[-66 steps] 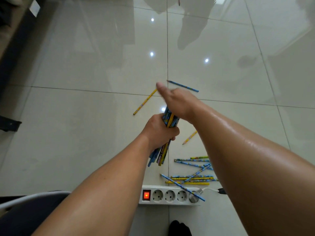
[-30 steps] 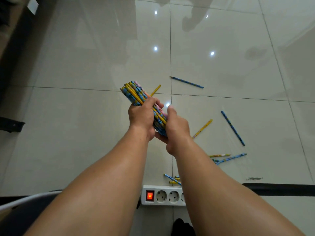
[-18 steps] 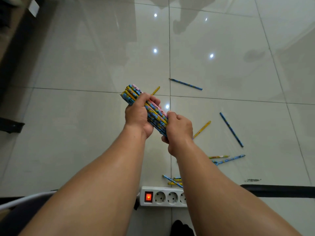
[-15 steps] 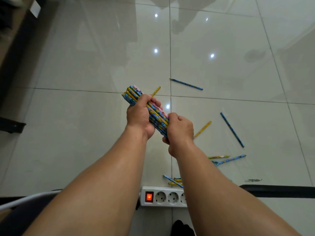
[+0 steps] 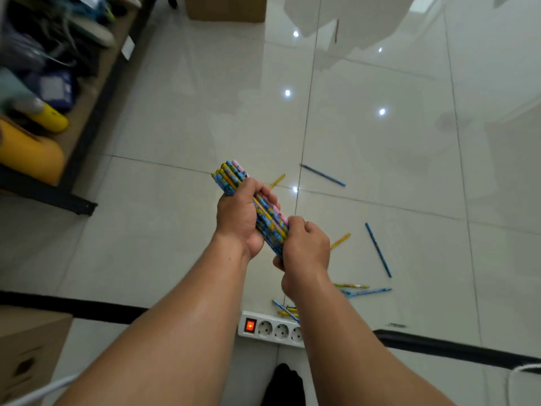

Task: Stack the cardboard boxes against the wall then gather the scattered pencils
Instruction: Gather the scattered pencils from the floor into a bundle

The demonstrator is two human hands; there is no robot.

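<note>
Risk, slip: the bundle of pencils [image 5: 268, 215] is thick and smooth-sided. If either grip loosens while the ends are being evened, inner pencils likely slide out and scatter over the floor [image 5: 175, 244].
Risk, overload: more pencils are left to add. Freeing one hand to reach leaves the whole bundle in a single fist that already looks close to full.
Risk, strip: the strip-side pencils [image 5: 288, 309] lie touching the power strip [image 5: 272, 328] at 6 o'clock from the hands, and its switch is lit. A careless reach could knock it.
Left hand [image 5: 238, 221]: fingers curled tight round the bundle's middle. The upper ends stick out toward 11 o'clock.
Right hand [image 5: 307, 247]: fingers closed round the bundle's lower end, holding nothing else.
Bundle position: held in the air at centre view, tilted from 11 to 5 o'clock.
Loose pencils [image 5: 378, 249]: spread on the floor from 1 to 4 o'clock of the hands, well apart from each other. One yellow tip shows at 12, just past the left hand.
Boxes: far cardboard box [image 5: 227, 8] at 12 o'clock on the top edge, near cardboard box [image 5: 26, 347] at 8 o'clock in the corner, well apart. Cannot tell whether either stands against a wall.
</note>
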